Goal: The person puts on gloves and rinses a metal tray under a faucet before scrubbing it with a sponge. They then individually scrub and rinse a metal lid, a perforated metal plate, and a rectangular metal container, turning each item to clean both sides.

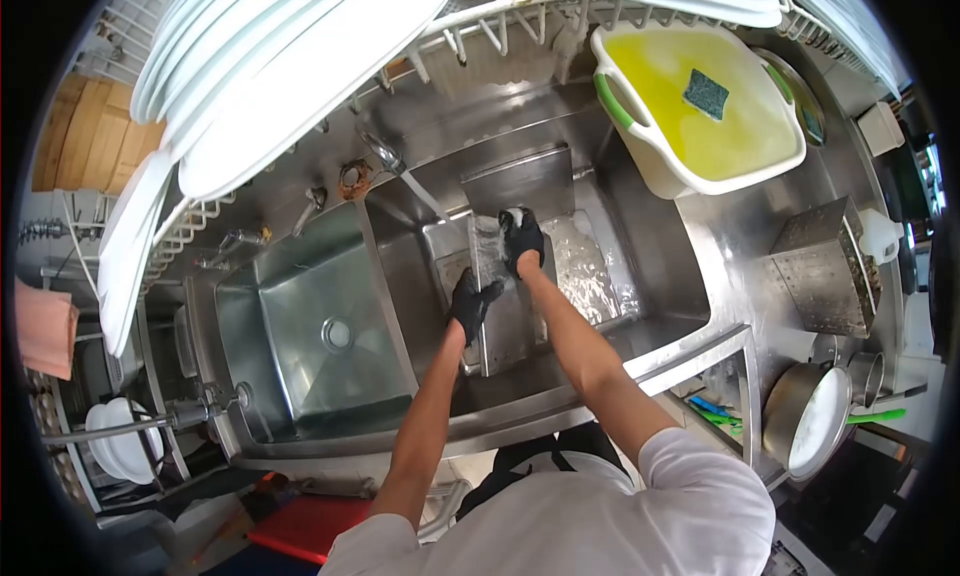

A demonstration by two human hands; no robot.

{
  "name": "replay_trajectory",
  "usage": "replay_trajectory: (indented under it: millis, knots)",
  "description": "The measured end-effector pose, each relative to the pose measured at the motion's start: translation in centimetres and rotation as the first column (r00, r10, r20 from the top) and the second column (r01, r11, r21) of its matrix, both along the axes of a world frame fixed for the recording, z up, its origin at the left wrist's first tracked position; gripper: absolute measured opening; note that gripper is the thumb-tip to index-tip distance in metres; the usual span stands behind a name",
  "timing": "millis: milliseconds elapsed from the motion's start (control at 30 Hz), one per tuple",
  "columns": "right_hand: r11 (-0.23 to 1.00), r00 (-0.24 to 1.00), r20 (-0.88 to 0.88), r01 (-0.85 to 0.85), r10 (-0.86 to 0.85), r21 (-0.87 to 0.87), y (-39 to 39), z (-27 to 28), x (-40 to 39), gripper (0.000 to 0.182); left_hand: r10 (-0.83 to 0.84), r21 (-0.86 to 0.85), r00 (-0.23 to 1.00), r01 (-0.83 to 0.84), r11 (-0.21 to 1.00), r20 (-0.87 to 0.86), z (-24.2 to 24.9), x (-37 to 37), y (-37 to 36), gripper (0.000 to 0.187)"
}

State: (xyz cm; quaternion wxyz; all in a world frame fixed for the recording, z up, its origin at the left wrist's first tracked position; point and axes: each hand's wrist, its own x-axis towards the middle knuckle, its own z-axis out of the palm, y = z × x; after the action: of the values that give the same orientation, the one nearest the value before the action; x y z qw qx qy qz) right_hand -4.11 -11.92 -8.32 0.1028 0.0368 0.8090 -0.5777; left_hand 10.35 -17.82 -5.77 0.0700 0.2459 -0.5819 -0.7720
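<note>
Both my hands wear black gloves and work over the right sink basin. My left hand grips the near left edge of a tilted metal pan, its fingers closed on the rim. Across the pan's upper part, my right hand is curled against the wet, foamy inner face; a whitish bit shows at its fingers, too small to name. Water from the tap streams down beside the pan. Behind it another metal pan leans in the basin, and sudsy water lies to the right.
A white tub of yellow liquid, with a green scouring sponge in it, stands at the back right. White plates fill the rack overhead. To the left is a second basin. A metal box and a pot sit at right.
</note>
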Motion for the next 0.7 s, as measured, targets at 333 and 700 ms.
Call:
replay_trajectory:
  millis: [333, 700]
  knots:
    - [0.942, 0.914, -0.279, -0.226, 0.294, 0.249, 2.8, -4.6, 2.1, 0.050, -0.068, -0.297, 0.995, 0.087, 0.951, 0.075, 0.8, -0.1, -1.7, 0.046]
    - [0.893, 0.983, 0.080, -0.184, 0.166, 0.411, 5.8, -3.7, 10.4, 0.037, 0.023, 0.109, 1.000, -0.024, 0.994, 0.007, 2.0, -2.5, -1.6, 0.030]
